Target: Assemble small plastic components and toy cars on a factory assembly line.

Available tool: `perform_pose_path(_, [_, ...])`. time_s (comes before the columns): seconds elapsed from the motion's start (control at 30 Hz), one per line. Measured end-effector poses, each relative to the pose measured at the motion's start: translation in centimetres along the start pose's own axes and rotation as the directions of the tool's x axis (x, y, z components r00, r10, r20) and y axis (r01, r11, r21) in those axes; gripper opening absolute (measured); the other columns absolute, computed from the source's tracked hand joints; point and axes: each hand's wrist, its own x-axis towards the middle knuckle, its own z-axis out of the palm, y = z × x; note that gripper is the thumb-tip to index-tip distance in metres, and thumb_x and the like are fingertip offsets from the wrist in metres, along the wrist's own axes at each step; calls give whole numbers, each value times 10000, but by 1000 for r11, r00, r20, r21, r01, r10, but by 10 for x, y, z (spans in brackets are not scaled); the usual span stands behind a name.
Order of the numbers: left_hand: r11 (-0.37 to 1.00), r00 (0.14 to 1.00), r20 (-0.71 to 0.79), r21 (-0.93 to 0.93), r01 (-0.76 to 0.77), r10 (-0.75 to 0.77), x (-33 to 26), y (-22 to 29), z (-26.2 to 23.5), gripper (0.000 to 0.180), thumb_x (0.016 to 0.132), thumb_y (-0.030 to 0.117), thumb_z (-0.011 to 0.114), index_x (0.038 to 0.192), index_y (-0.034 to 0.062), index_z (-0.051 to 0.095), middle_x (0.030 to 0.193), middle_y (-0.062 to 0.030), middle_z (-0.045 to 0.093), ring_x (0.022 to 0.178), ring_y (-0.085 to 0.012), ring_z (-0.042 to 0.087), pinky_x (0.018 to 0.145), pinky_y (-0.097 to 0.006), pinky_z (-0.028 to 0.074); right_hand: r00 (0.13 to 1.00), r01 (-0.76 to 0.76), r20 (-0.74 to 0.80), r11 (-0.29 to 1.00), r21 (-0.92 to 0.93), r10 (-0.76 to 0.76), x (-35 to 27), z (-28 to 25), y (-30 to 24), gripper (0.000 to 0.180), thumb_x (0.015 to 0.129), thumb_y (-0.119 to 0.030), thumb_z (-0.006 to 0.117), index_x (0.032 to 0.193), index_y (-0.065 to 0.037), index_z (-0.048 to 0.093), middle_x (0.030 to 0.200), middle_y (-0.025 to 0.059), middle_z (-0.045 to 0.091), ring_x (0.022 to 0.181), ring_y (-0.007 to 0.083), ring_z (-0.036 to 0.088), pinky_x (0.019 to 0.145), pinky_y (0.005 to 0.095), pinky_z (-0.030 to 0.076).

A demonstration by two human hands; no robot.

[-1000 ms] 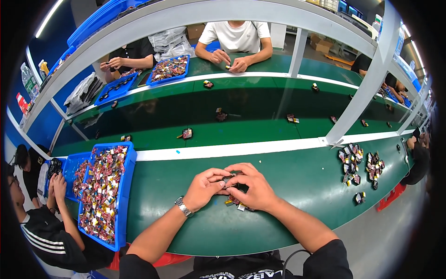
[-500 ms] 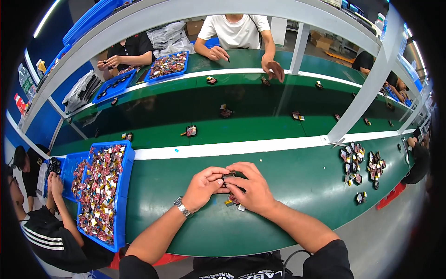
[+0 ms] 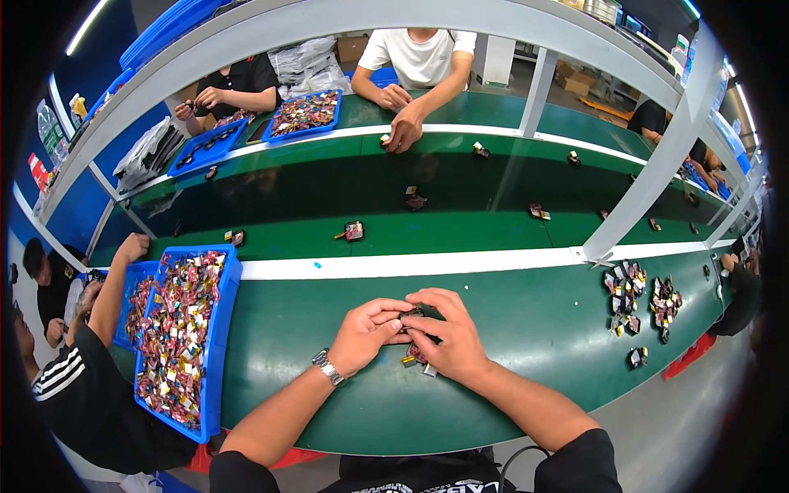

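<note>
My left hand and my right hand meet over the green table, in front of me. Between their fingertips they pinch a small black plastic casing, mostly covered by the fingers. Just below it, a small bundle of electronic parts with reddish, yellow and silvery bits shows under my hands; whether it is joined to the casing I cannot tell. Left of my hands stands a blue tray heaped with similar reddish, yellow and white parts.
Two piles of black-cased assemblies lie at the right, with a single assembly nearer. Beyond a white rail, a green conveyor belt carries scattered assemblies. A grey frame post rises at the right. Co-workers sit opposite and at the left.
Assemblies on the belt have shifted slightly right. The co-worker opposite has brought a hand left onto one of them. At the left, a co-worker's arm now reaches toward the belt. My hands keep their grip.
</note>
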Motion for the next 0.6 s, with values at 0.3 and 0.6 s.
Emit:
perform_pose_path(0.3, [999, 999, -16, -28, -45, 45, -1, 0, 3, 281, 1003, -15, 510, 1282, -49, 532, 1302, -183, 603, 1171, -250, 635, 990, -383, 572, 998, 42, -49, 997, -67, -45, 5, -4, -8, 257, 721, 19, 746, 967, -54, 744, 1236, 106, 626, 1191, 351, 560, 951, 426, 515])
perform_pose_path(0.6, [997, 998, -36, -67, -48, 46, -3, -1, 5, 261, 990, -12, 546, 1247, -53, 551, 1300, -195, 604, 1170, -267, 636, 990, -422, 577, 997, 58, -55, 997, -42, -60, 4, -5, -10, 246, 712, 10, 757, 945, -66, 746, 1252, 107, 620, 1203, 355, 553, 971, 427, 502])
